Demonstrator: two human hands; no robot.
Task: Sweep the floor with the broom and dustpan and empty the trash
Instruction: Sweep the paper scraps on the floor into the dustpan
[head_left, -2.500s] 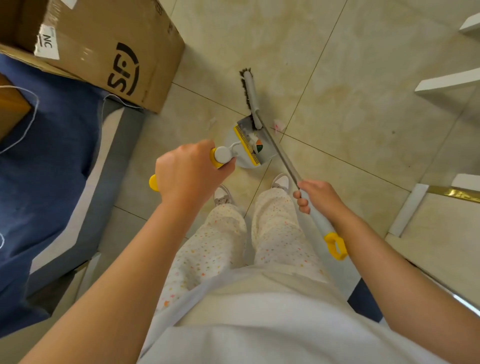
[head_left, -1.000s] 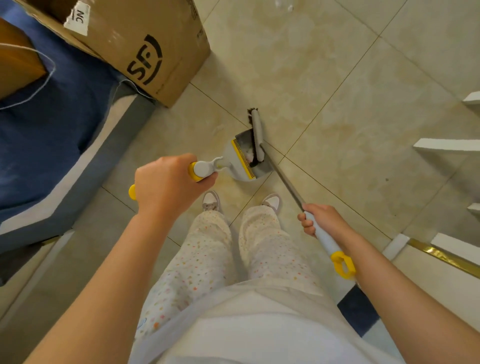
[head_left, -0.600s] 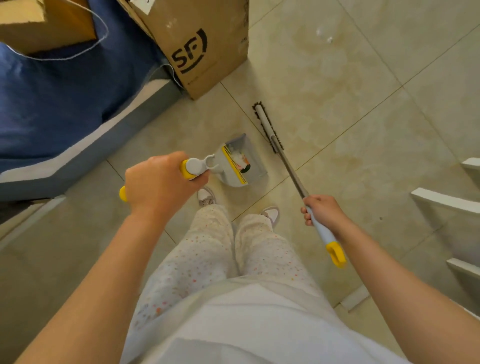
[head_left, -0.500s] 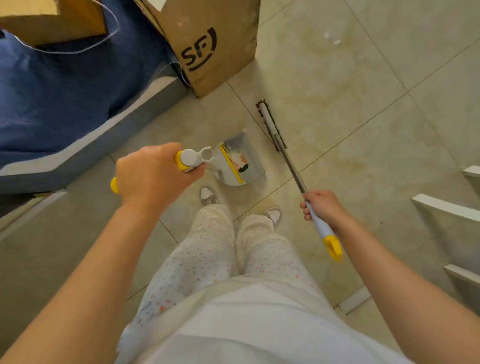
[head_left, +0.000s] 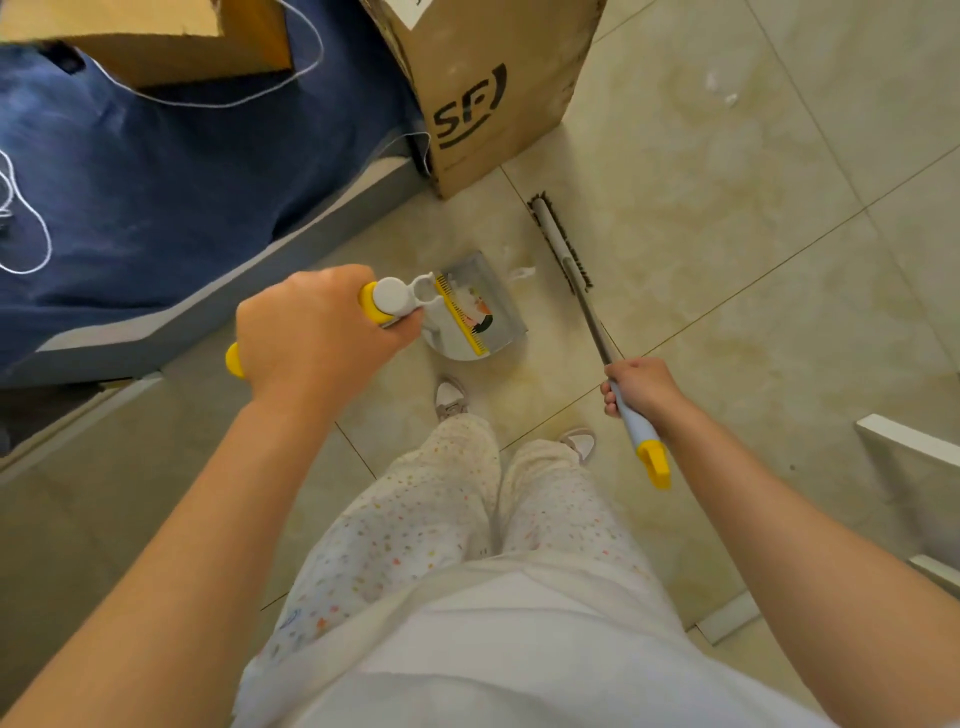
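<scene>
The broom (head_left: 561, 241) has swung off the dustpan (head_left: 488, 317), which sits just short of the cardboard box (head_left: 498, 88). The right grip (head_left: 641, 387) clenches the broom handle, the left grip (head_left: 311, 332) the dustpan's. A hasty stroke could scatter the white scraps (head_left: 521, 273) toward the box, past the pan.

The dustpan (head_left: 508, 317) is grey w/ a yellow comb strip, handle white & yellow; the broom (head_left: 563, 249) has dark bristles, silver shaft, pale grip & yellow tip. The trousers (head_left: 415, 525) are cream w/ small multicolour dots. The box (head_left: 498, 78) is brown w/ a black "SF" logo, the floor (head_left: 727, 208) beige marbled tile, the cloth (head_left: 182, 182) navy.
</scene>
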